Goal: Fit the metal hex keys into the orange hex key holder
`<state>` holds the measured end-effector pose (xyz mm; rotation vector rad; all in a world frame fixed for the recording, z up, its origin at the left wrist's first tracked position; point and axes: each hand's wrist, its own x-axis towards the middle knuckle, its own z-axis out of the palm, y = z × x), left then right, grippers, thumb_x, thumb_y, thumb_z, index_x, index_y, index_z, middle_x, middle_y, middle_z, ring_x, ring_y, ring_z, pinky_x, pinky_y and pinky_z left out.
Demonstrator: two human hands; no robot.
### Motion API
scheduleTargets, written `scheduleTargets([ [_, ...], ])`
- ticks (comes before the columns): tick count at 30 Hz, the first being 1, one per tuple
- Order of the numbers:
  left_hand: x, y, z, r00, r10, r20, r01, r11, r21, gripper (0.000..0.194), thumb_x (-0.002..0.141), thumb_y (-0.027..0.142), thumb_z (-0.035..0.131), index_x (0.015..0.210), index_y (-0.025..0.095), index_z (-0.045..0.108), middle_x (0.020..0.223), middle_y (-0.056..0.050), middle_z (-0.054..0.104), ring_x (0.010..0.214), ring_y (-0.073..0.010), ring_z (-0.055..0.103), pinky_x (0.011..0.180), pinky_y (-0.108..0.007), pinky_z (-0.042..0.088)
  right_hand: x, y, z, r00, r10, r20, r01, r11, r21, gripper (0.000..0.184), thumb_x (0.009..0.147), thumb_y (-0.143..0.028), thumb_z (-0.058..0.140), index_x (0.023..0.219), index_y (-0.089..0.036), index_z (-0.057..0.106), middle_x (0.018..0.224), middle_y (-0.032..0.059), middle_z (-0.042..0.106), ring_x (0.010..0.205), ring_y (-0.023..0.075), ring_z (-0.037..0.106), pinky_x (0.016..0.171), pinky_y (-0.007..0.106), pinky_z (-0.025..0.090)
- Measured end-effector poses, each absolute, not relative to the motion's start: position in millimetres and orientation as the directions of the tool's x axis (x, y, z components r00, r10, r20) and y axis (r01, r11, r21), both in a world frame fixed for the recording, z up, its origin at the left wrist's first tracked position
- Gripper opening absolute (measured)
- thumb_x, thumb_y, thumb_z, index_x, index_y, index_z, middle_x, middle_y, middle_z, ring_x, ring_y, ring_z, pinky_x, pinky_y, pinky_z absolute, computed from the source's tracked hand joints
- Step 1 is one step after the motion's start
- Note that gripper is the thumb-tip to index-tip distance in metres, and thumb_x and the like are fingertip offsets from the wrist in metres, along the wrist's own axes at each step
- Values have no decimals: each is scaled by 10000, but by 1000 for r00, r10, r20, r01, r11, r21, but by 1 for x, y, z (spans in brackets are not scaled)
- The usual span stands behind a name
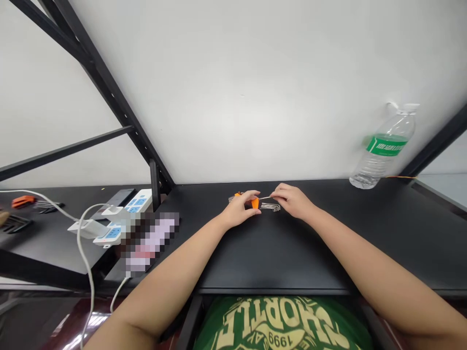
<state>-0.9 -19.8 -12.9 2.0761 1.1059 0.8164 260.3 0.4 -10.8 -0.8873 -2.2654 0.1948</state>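
Observation:
An orange holder (255, 202) with a fan of several silver hex keys (270, 206) lies on the black table (277, 253) near the back wall. My left hand (239, 210) is closed around the orange holder. My right hand (294, 201) pinches one thin key (265, 198) that sticks out from the holder, fingers pressed together on its end. Both forearms reach forward from the near table edge.
A clear water bottle (383, 151) with a green label stands at the back right. A white power strip (120, 218) with plugs and white cables sits at the left beside a black frame post (155, 184). Another orange hex key set (22, 201) lies far left.

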Motion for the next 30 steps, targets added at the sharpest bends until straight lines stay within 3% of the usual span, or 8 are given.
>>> scheduleTargets([
  [4, 2, -23, -12, 503, 836, 217, 426, -459, 780, 650, 791, 328, 787, 1376, 266, 512, 1236, -54, 700, 1192, -227, 650, 1102, -419, 478, 251, -10, -8, -596, 629, 499, 581, 767, -273, 307, 940, -119, 476, 1071, -223, 734, 1049, 78, 628, 781, 164, 609, 700, 298, 487],
  [8, 8, -27, -10, 553, 797, 241, 395, -506, 767, 630, 819, 326, 765, 1384, 262, 495, 1290, -70, 682, 1250, -243, 622, 1107, -412, 472, 237, -20, -9, -642, 619, 452, 509, 785, -352, 359, 903, -98, 496, 1189, -232, 666, 1127, 74, 608, 781, 145, 599, 703, 277, 488],
  [12, 6, -24, -12, 485, 846, 223, 493, -475, 729, 628, 811, 343, 763, 1378, 268, 504, 1266, -52, 691, 1228, -232, 630, 1115, -418, 463, 243, -9, -17, -484, 744, 461, 613, 664, -428, 244, 868, -108, 534, 1041, -195, 683, 1045, 68, 626, 799, 156, 595, 746, 292, 482],
  [16, -1, -19, -16, 452, 860, 236, 539, -474, 697, 635, 802, 363, 772, 1378, 277, 519, 1225, -31, 708, 1163, -215, 657, 1096, -405, 478, 262, 10, -22, -422, 870, 255, 744, 493, -450, 128, 829, -148, 593, 857, -189, 712, 918, 46, 632, 776, 152, 595, 744, 273, 461],
  [20, -1, -18, -17, 468, 841, 271, 546, -516, 660, 588, 819, 362, 759, 1367, 275, 561, 1293, -44, 677, 1214, -225, 626, 1091, -387, 481, 267, 15, -20, -444, 887, 125, 782, 452, -429, 107, 832, -209, 616, 825, -196, 723, 903, 41, 635, 793, 145, 603, 753, 246, 445],
  [25, 0, -17, -17, 502, 806, 312, 572, -581, 579, 520, 851, 354, 733, 1345, 258, 600, 1307, -46, 671, 1215, -228, 616, 1098, -387, 465, 266, 12, -13, -320, 947, -13, 900, 299, -317, 20, 720, -168, 655, 712, -185, 649, 851, 64, 663, 709, 169, 597, 604, 264, 391],
  [30, -1, -15, -18, 512, 803, 305, 610, -590, 529, 464, 873, 366, 708, 1312, 244, 620, 1304, -56, 672, 1228, -244, 612, 1106, -407, 457, 277, 10, -11, -267, 963, -44, 917, 239, -320, 95, 702, -124, 641, 736, -207, 612, 743, 41, 664, 594, 171, 569, 520, 272, 350],
])
